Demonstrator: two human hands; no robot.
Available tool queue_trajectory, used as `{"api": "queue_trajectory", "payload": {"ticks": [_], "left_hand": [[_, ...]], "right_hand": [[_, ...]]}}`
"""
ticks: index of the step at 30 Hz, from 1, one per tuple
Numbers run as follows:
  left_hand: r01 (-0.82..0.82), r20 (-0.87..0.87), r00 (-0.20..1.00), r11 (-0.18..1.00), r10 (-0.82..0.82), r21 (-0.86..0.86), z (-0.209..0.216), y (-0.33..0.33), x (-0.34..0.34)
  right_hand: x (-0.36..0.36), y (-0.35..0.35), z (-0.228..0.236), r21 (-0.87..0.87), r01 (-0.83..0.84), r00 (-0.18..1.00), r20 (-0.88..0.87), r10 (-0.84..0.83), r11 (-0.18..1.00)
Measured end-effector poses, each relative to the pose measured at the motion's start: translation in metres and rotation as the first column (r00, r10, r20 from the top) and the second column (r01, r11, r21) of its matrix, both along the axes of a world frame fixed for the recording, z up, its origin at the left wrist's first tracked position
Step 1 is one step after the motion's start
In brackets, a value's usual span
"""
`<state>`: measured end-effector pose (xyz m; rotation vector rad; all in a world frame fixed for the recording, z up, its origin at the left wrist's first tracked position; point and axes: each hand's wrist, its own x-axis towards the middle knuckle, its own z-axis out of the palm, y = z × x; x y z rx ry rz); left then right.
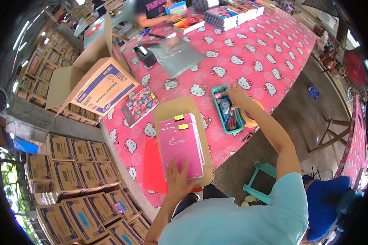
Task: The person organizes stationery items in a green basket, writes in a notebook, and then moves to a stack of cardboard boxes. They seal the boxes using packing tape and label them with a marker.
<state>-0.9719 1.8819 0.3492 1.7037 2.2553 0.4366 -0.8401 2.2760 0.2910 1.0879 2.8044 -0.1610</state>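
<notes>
With the left hand (179, 179) spread flat on the pink notebook (180, 143) and the right hand (236, 94) reaching, fingers loosely open, into the tray (226, 109), the tray could tip off the desk (265, 57) edge.

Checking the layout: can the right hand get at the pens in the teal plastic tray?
Probably yes: the right hand already rests at the teal plastic tray, open-topped, with nothing covering its pens.
</notes>
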Motion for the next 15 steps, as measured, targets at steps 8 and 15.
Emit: {"api": "queue_trajectory", "payload": {"ticks": [8, 15], "left_hand": [[0.059, -0.053, 0.997, 0.998, -0.058, 0.022, -0.031, -0.035, -0.030], [0.203, -0.105, 0.976, 0.974, -0.193, 0.098, -0.054, -0.045, -0.037]], "right_hand": [[0.057, -0.036, 0.012, -0.291, 0.304, 0.472, -0.781, -0.409, 0.907], [0.089, -0.166, 0.063, -0.667, -0.215, -0.329, -0.639, -0.696, 0.714]]}}
